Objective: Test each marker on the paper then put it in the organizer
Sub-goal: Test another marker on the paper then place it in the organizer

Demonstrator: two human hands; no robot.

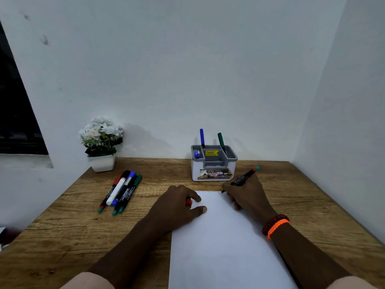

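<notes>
A white sheet of paper (220, 243) lies on the wooden desk in front of me. My right hand (245, 195) grips a black marker (242, 179) with a red and teal end, its tip touching the paper's top right corner. My left hand (179, 202) rests on the paper's top left corner and holds a red cap (188, 202) under its fingers. The grey and white organizer (213, 163) stands behind the paper, with a blue marker (202, 138), a green marker (221, 141) and a short blue item (196, 154) in it.
Several loose markers (121, 190) lie in a bunch at the left of the desk. A white pot of white flowers (102, 142) stands at the back left against the wall. Walls close the desk at the back and right.
</notes>
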